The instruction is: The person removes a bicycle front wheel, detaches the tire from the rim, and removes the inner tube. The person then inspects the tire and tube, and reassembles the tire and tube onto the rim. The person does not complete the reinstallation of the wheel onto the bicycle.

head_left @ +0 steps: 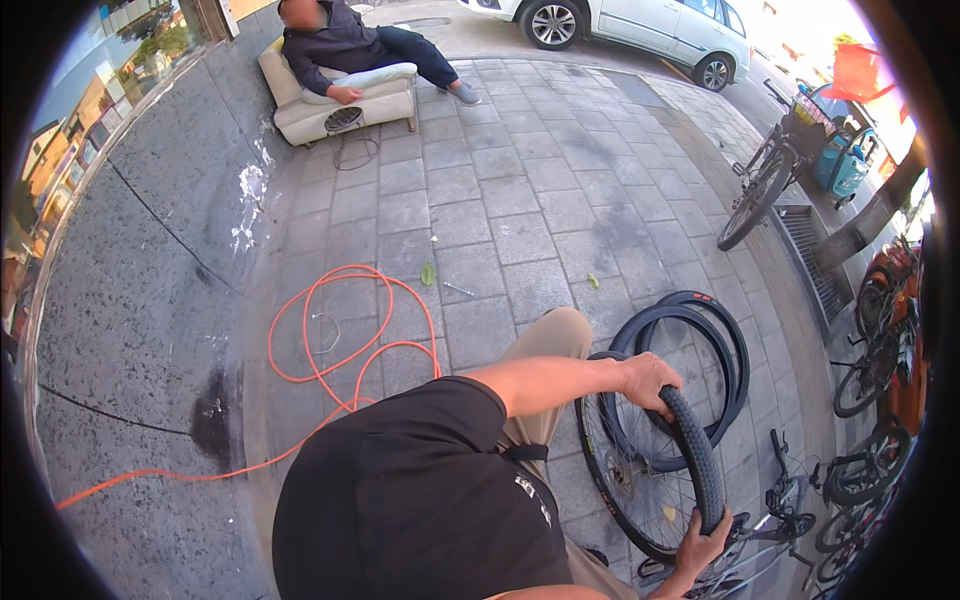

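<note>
A bicycle wheel (603, 452) with thin spokes stands at the right of my knee, a black knobby tyre (697, 440) bowed along its right side. At the tyre's upper end my left hand (650, 384) is closed, fingers curled over the tread. Lower down, my right hand (704, 543) grips the same tyre near the wheel's bottom edge. How much of the tyre sits in the rim cannot be made out. Just behind the wheel, two loose black tyres (738, 350) lie overlapping on the paving.
An orange hose (300, 378) loops over the paving left of my leg. Bicycles (765, 190) stand along the right, with several more (790, 525) at lower right. A person (350, 50) sits on a cream sofa (360, 122) at far left. A white car (640, 35) is parked behind.
</note>
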{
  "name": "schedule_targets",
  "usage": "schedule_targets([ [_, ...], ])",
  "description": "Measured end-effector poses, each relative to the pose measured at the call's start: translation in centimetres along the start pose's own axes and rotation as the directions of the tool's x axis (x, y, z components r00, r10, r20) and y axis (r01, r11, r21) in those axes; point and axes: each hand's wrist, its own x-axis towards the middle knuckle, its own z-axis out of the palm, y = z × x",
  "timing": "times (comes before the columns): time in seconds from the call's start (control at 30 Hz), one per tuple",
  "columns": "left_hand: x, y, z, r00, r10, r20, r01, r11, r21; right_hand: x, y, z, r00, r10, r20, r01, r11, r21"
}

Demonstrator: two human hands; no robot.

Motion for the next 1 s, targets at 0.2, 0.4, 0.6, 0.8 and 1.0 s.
schedule_targets([
  [0.2,2.6,2.1,-2.1,0.998,0.016,0.058,-0.013,0.999,-0.041,3.7,-2.6,-3.0,0.983,-0.094,-0.159,0.092,0.996,-0.022],
  [0.4,4.7,8.7,2.7,0.937,0.329,0.117,-0.341,0.935,0.099,6.2,-11.1,-3.7,0.992,-0.127,0.014,0.127,0.970,-0.206],
  [0.6,1.2,4.0,3.5,0.961,0.241,0.136,-0.248,0.968,0.034,4.5,-12.5,-2.8,0.955,-0.135,0.262,0.178,0.973,-0.145],
  [0.8,0.8,-1.7,0.0,0.986,0.095,0.136,-0.102,0.994,0.047,0.0,-3.5,-1.6,0.998,-0.046,-0.034,0.044,0.997,-0.069],
  [1.0,4.2,8.0,-0.4,0.942,0.300,0.148,-0.327,0.921,0.210,4.1,-5.3,-1.6,0.987,-0.127,-0.102,0.117,0.989,-0.094],
])
